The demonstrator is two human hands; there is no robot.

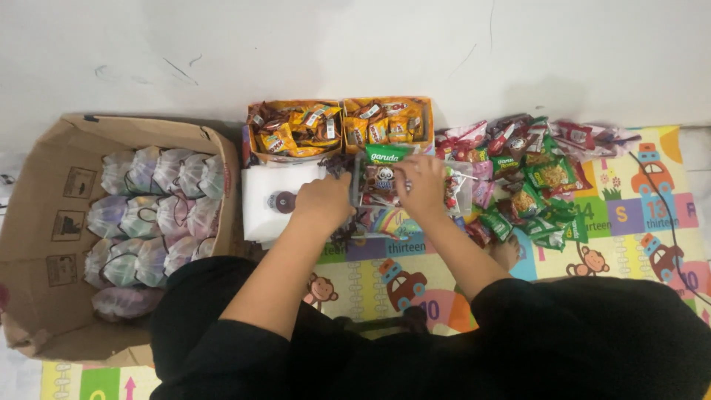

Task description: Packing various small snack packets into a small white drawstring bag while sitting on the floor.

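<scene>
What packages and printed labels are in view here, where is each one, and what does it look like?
Two open snack boxes: by the wall, orange-yellow, full of packets.
Loose packet pile: right, on the play mat, green, red, pink.
Clear goodie bag: centre, held by left hand and right hand.
Cardboard carton: left, brown, square symbol labels inside, rows of filled bags.

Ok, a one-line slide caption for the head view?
Both hands, left hand and right hand, at a clear bag of snacks, beside a cardboard box.

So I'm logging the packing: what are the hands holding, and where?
Both hands grip a clear bag of snacks at its open top edge; the exact finger hold is unclear.
</scene>
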